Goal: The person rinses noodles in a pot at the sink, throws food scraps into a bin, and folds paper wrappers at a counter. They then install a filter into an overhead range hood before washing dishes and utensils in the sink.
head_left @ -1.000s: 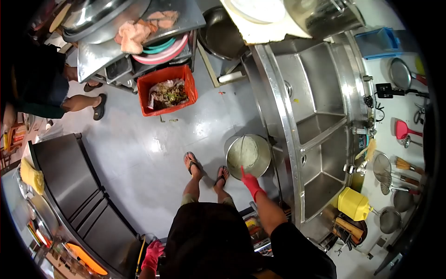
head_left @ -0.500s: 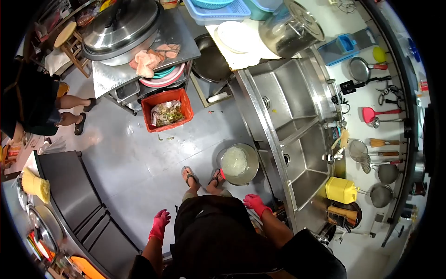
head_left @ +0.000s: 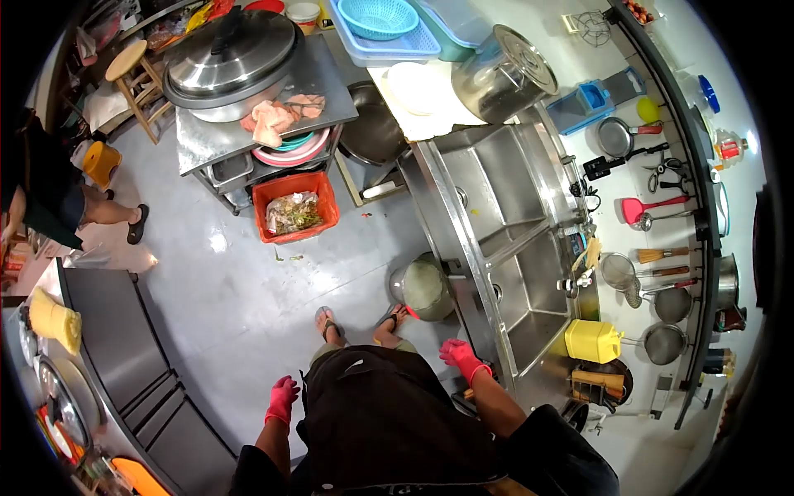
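My left hand (head_left: pixel 283 398), in a pink rubber glove, hangs at my left side with its fingers loosely apart and nothing in it. My right hand (head_left: pixel 463 360), gloved the same way, is held out near the sink's front edge, fingers loosely bent and empty. Below and ahead of it, a metal bucket (head_left: pixel 399 285) of cloudy, pale liquid (head_left: pixel 425 291) stands on the floor against the sink unit, partly hidden by its edge. The bucket looks tilted. My right foot (head_left: pixel 392 321), in a flip-flop, is right beside its red-marked rim. Neither hand touches anything.
The double steel sink (head_left: pixel 529 289) runs along my right. An orange-red bin (head_left: pixel 258 198) of food scraps stands ahead, below a steel table (head_left: pixel 198 136) with a large lidded pot (head_left: pixel 236 58). Another person (head_left: pixel 50 182) stands at far left. A steel counter (head_left: pixel 99 314) flanks my left.
The bucket has shifted towards the sink and appears tilted, with my right foot turned closer to it. My right hand's fingers have curled a little. The other person has moved left, uncovering an orange stool.
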`<act>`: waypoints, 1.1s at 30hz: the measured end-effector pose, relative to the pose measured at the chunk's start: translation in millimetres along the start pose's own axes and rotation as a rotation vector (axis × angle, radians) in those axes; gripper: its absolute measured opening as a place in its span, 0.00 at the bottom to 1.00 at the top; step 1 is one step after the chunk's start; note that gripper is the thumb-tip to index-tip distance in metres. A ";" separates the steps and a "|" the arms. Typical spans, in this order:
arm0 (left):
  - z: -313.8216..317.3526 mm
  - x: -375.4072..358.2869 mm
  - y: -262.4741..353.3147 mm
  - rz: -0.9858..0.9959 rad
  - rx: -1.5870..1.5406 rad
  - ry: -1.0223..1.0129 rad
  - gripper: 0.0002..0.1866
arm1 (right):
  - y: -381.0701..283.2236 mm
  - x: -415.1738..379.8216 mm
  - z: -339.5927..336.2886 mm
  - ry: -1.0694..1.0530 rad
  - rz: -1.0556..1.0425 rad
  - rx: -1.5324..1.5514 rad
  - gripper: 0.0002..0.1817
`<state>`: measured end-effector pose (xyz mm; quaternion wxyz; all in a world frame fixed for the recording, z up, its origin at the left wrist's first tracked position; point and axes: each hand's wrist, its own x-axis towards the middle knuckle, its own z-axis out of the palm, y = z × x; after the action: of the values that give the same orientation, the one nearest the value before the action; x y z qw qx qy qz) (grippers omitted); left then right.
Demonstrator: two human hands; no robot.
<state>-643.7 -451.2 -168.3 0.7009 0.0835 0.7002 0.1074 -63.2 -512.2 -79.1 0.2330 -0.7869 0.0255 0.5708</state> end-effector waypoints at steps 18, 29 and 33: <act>24.6 77.5 79.9 0.139 -0.063 -0.020 0.20 | -9.6 -27.6 -40.2 0.132 -0.062 0.001 0.19; 31.7 68.1 39.0 0.026 -0.057 -0.037 0.23 | -41.7 -56.8 -39.7 0.129 -0.076 -0.022 0.26; 26.5 69.5 26.9 0.016 0.021 -0.015 0.25 | -21.7 -67.4 -65.5 0.021 -0.112 0.045 0.23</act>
<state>-618.3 -405.9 -227.9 0.7044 0.0974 0.6952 0.1049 -21.9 -534.0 5.3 0.2819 -0.7875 -0.0036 0.5480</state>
